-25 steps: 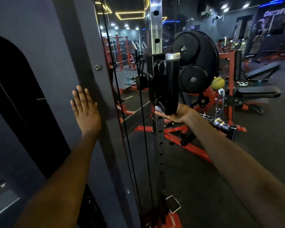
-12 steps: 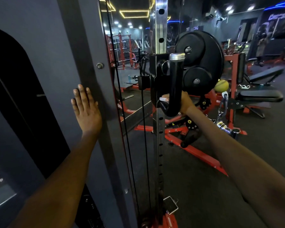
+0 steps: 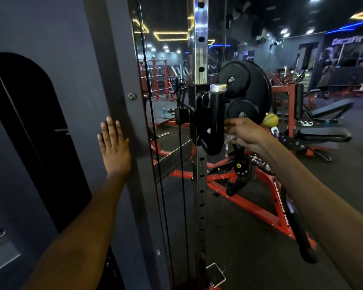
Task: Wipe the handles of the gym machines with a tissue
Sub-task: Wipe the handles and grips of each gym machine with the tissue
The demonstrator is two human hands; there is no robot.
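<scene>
Handle point(image 3: 215, 120) black with a chrome cap, upright on the perforated steel post point(image 3: 200, 49) beside two weight plates point(image 3: 247, 88); right hand point(image 3: 245, 132) at its lower curve, fingers curled on a pale tissue point(image 3: 231, 138); left hand point(image 3: 113, 145) flat on the grey panel point(image 3: 61, 49), fingers straight; wiping apparently underway; next likely up toward the cap; "FITNESS" seemingly on the red frame point(image 3: 260, 208); wall sign unreadable.

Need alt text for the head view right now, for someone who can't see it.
The right hand holds a tissue against the side of a black upright handle on a gym machine's perforated metal post. The left hand rests flat, fingers straight, on the grey panel beside it. Black weight plates hang behind the handle.
</scene>
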